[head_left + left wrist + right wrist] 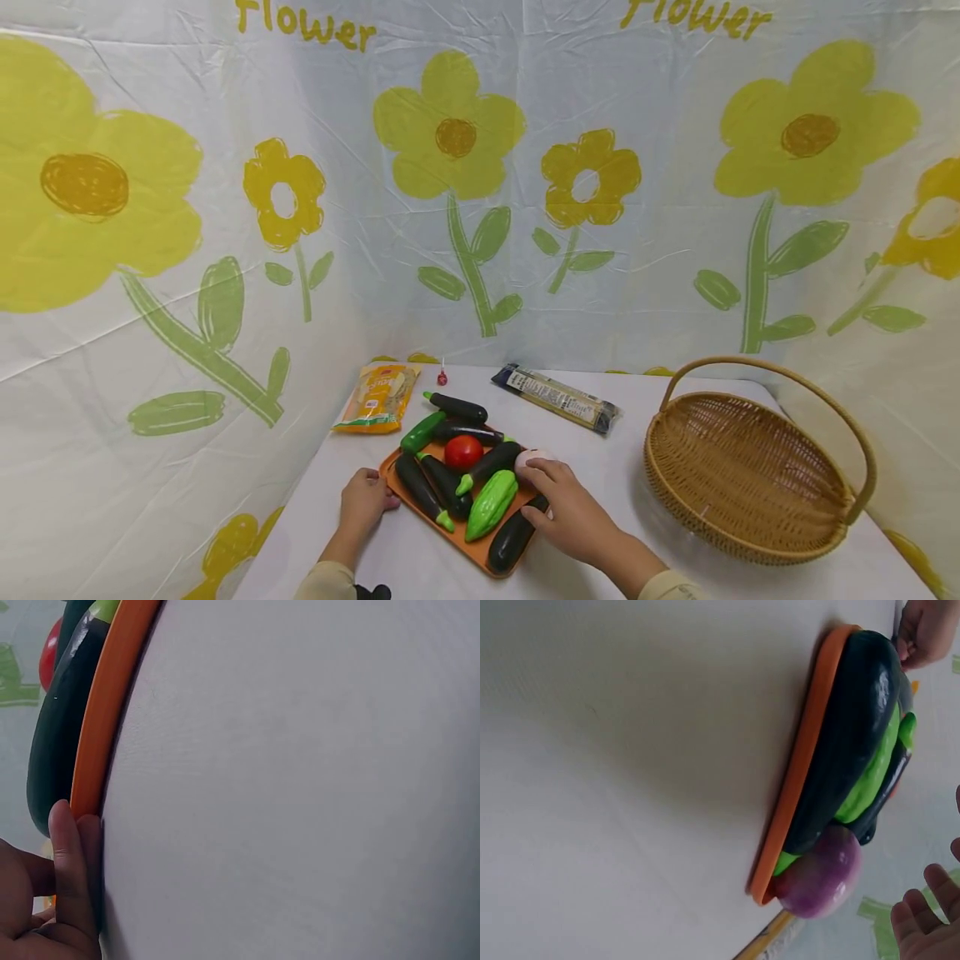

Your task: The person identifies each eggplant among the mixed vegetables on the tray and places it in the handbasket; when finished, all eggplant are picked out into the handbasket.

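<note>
An orange tray (459, 546) holds several dark eggplants (420, 487), a red tomato (464, 452), a bumpy light-green bitter melon (491, 504) and a dark green vegetable (422, 432). My left hand (365, 504) is at the tray's left corner; in the left wrist view its fingertips pinch the rim. A purple-and-white onion (821, 874) sits at the tray's right corner. Over that side is my right hand (566, 512), fingers spread and slightly bent. In the right wrist view, the right hand (930, 915) stands apart from the onion, with nothing in its fingers.
A wicker basket (742, 475) with a tall handle stands at the right. Behind the tray lie an orange-and-yellow food packet (378, 398), a small red lollipop (442, 377) and a long clear-and-black packet (555, 397). A flower-printed cloth (517, 275) hangs around the white table.
</note>
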Demonstrator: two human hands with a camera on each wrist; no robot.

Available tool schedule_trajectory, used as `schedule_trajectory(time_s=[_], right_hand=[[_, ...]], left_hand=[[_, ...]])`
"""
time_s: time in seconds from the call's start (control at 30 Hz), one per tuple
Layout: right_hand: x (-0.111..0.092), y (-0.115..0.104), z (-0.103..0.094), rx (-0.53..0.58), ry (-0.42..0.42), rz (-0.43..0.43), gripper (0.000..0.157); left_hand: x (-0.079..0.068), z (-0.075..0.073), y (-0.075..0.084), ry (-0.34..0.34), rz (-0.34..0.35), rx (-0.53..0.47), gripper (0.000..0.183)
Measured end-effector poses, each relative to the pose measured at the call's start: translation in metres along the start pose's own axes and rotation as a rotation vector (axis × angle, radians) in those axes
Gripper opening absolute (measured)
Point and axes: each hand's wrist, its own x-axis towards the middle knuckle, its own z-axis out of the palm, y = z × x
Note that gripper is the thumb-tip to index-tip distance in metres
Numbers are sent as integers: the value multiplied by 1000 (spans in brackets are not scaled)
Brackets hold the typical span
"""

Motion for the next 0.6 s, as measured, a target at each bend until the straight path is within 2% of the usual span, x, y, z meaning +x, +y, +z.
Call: schedule_trajectory(time_s=[0.17,0.6], right_hand=[[0,1,9,-16,-26,-17,52],[0,6,30,-29,-80,-59,50]], left_hand=[[0,0,1,-17,9,12,25],[3,-1,5,-39,-50,-1,28]])
